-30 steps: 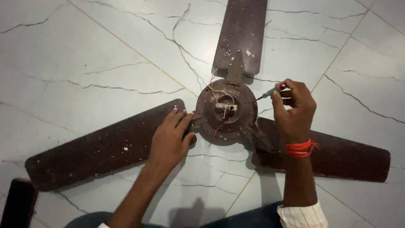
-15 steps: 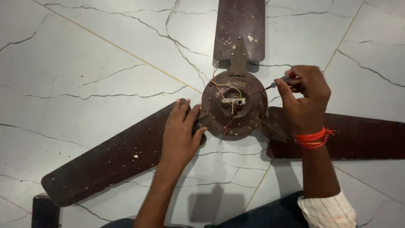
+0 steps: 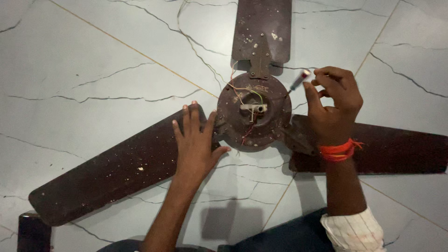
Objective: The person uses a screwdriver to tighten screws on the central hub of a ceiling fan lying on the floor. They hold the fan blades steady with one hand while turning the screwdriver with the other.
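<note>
Pale marble floor [image 3: 93,60], veined with dark cracks, fills the view, and flat on it lies a brown ceiling fan [image 3: 254,116] with its motor hub facing up. Left hand [image 3: 196,140] is down on the fan, palm flat, fingers spread over the inner end of the lower-left blade [image 3: 107,177], thumb reaching toward the hub's rim. It grips nothing, just presses. Right hand [image 3: 333,107] sits on the other side of the hub, above the right blade [image 3: 387,149], fingers pinched around a small screwdriver [image 3: 298,80]. Its light-coloured handle end shows between fingertips and hub, and the tip points down at the hub's upper right edge. So the hub lies squarely between the two hands, left hand touching just beside it, right hand close at its right.

Count time: three blades, one running up out of frame [image 3: 263,28], one to the lower left, one to the right. One hub, one white bracket [image 3: 253,108] at its centre. Thin wires [image 3: 242,91] curl across the hub face, red, yellow and green among them; the exact number I cannot tell. One orange thread band [image 3: 338,150] on the right wrist, one striped white cuff [image 3: 352,228] below it. One dark object [image 3: 32,232] pokes in at the bottom left corner.
</note>
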